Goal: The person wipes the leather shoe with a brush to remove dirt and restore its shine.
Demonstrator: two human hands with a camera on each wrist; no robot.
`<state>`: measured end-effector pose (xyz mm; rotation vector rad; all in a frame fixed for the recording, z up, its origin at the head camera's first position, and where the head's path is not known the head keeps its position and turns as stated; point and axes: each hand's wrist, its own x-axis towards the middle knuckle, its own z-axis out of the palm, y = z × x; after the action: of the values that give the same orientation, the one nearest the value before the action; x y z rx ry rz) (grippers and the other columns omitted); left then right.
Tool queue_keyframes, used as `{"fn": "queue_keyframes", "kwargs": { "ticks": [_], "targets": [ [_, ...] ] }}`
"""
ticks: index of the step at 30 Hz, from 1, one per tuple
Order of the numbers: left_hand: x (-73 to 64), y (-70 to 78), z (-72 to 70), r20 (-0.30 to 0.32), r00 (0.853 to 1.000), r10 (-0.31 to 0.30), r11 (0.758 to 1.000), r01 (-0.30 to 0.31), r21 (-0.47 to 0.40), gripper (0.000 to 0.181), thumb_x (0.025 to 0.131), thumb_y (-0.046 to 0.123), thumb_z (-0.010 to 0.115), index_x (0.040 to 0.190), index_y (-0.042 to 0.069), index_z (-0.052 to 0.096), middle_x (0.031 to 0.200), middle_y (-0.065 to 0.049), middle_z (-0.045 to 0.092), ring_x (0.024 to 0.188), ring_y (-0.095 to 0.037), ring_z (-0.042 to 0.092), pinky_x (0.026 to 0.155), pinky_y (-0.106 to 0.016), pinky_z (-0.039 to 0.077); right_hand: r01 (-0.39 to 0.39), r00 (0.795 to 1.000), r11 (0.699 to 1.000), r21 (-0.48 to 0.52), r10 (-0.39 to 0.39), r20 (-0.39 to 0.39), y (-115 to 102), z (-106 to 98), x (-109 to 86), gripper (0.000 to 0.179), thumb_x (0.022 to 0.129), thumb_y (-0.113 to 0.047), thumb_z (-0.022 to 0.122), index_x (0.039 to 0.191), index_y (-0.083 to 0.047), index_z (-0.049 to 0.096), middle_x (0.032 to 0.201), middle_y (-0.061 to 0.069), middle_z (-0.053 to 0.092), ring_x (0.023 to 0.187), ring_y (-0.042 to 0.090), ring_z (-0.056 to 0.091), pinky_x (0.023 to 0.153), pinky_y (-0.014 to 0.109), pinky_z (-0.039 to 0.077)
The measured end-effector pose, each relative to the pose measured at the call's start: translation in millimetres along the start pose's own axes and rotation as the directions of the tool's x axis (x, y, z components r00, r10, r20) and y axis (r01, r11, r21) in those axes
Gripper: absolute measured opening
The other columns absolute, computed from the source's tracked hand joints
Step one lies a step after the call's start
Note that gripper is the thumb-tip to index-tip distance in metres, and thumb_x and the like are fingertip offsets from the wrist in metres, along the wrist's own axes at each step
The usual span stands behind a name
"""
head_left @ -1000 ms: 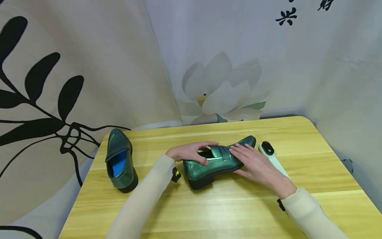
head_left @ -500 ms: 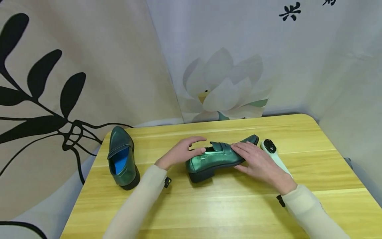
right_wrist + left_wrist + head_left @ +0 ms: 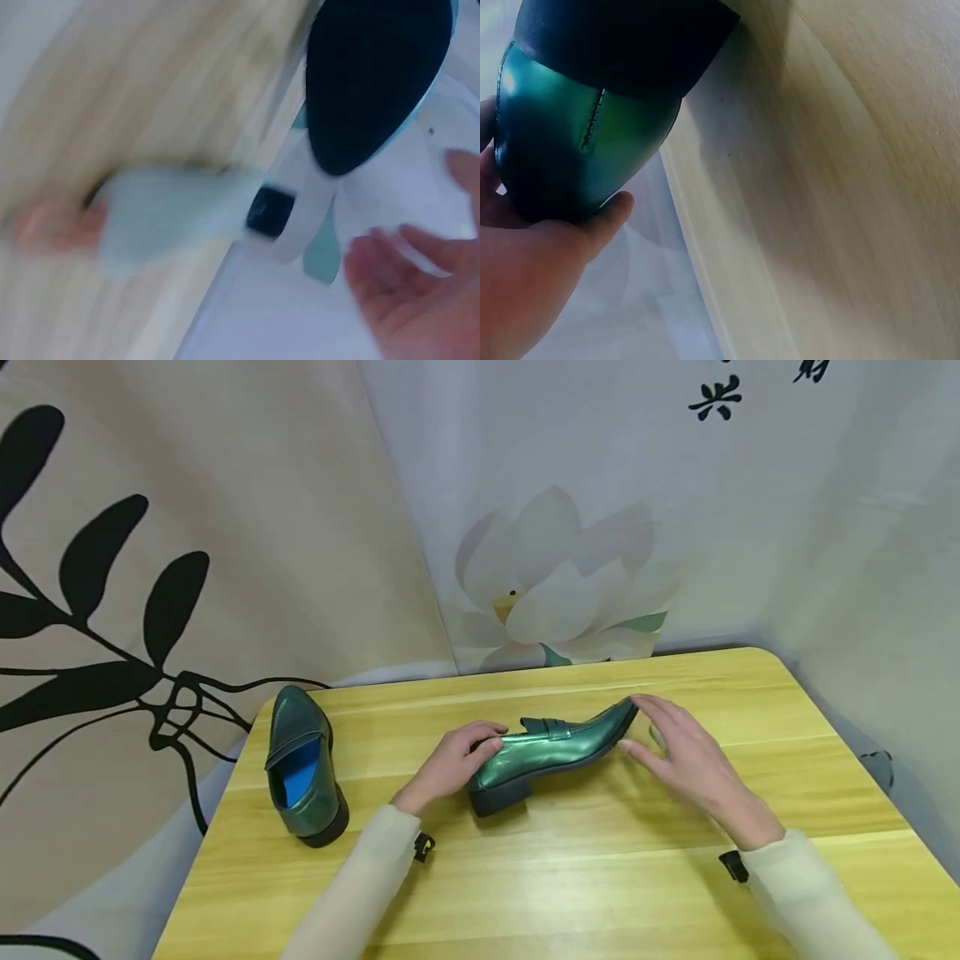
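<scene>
A glossy dark-green loafer (image 3: 555,750) is in the middle of the table, toe raised and pointing right, black sole (image 3: 375,82) facing the right wrist view. My left hand (image 3: 456,762) grips the back of it; in the left wrist view the thumb and fingers hold the heel counter (image 3: 585,150) from both sides. Whether the heel block touches the table, I cannot tell. At the toe is my right hand (image 3: 693,768), fingers spread, fingertips by the toe tip. The right wrist view shows its fingers apart from the sole.
The matching green loafer (image 3: 303,768) with a blue insole stands upright at the table's left. Behind my right hand, a sliver of the pale-handled brush (image 3: 657,737) shows. A printed curtain (image 3: 300,527) hangs behind the wooden table (image 3: 570,885).
My left hand let go of the opening, drew back, then took hold of the heel. My right hand slid off the upper to the toe, covering most of the brush. The toe has tilted up.
</scene>
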<state>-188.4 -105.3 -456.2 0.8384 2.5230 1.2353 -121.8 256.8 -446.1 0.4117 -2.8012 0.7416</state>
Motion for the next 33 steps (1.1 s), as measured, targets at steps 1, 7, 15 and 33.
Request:
{"fn": "queue_keyframes", "kwargs": {
  "ticks": [1, 7, 15, 33],
  "targets": [
    [-1.3, -1.3, -1.1, -0.001, 1.000, -0.008, 1.000, 0.008, -0.004, 0.031, 0.110, 0.026, 0.053, 0.125, 0.005, 0.072, 0.140, -0.006, 0.064, 0.135, -0.027, 0.055, 0.114, -0.047, 0.041, -0.062, 0.998, 0.998, 0.002, 0.063, -0.011, 5.4, -3.9, -2.6, 0.070, 0.102, -0.042, 0.066, 0.151, 0.004, 0.047, 0.148, 0.026, 0.050, 0.135, 0.048, 0.046, 0.105, 0.066, 0.038],
    [-3.3, -3.7, -5.2, -0.025, 1.000, -0.012, 0.999, 0.011, -0.033, 0.033, 0.110, 0.028, 0.053, 0.127, 0.006, 0.071, 0.137, -0.006, 0.065, 0.132, -0.028, 0.056, 0.112, -0.049, 0.042, -0.291, 0.945, 0.952, -0.099, 0.302, 0.126, 35.3, -13.5, -16.1, 0.075, 0.104, -0.049, 0.058, 0.137, 0.019, 0.051, 0.127, 0.040, 0.056, 0.109, 0.052, 0.058, 0.087, 0.065, 0.048],
    [-2.3, -2.3, -0.3, -0.014, 1.000, -0.022, 0.996, 0.021, -0.081, 0.031, 0.111, 0.025, 0.050, 0.118, 0.006, 0.073, 0.137, -0.008, 0.065, 0.133, -0.029, 0.056, 0.112, -0.050, 0.041, -0.342, 0.900, 0.931, -0.130, 0.364, 0.238, 53.3, -1.5, -24.2, 0.039, 0.095, -0.035, 0.071, 0.080, 0.000, 0.062, 0.068, 0.008, 0.057, 0.058, 0.022, 0.051, 0.050, 0.037, 0.041],
    [14.2, 15.5, 24.4, -0.091, 0.996, -0.017, 0.916, -0.021, -0.400, 0.027, 0.109, 0.011, 0.051, 0.102, -0.009, 0.069, 0.138, -0.018, 0.056, 0.150, -0.032, 0.032, 0.121, -0.053, 0.025, -0.397, 0.917, 0.887, 0.237, 0.378, 0.124, 58.0, -31.3, -33.0, 0.052, 0.111, -0.031, 0.046, 0.136, 0.012, 0.032, 0.081, 0.011, 0.065, 0.063, 0.018, 0.061, 0.053, 0.031, 0.049]
  ]
}}
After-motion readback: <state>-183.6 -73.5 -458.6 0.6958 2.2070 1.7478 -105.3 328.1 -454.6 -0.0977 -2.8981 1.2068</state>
